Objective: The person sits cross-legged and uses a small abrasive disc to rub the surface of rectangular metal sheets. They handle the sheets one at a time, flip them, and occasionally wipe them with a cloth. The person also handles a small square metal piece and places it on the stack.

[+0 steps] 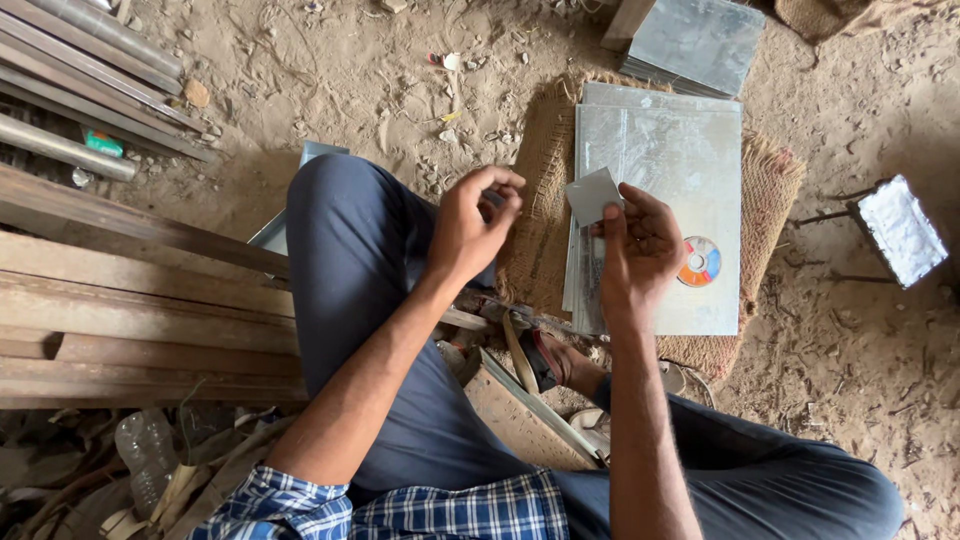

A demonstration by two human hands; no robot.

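My right hand point(640, 245) pinches a small grey metal piece point(592, 194) by its lower edge, holding it above a stack of shiny metal sheets point(665, 160). My left hand point(474, 222) hovers just left of it over my knee, fingers curled together; I cannot tell whether something tiny sits between them. A round orange, blue and grey disc point(700, 262) lies on the sheets, just right of my right hand. The sheets rest on a piece of burlap sacking point(770, 185) on the dirt floor.
Long wooden planks point(130, 300) and metal bars point(90, 70) lie at the left. Another pile of metal sheets point(695, 45) sits at the top. A bright metal tray on a stand point(902, 230) is at the right. A plastic bottle point(145, 455) lies bottom left.
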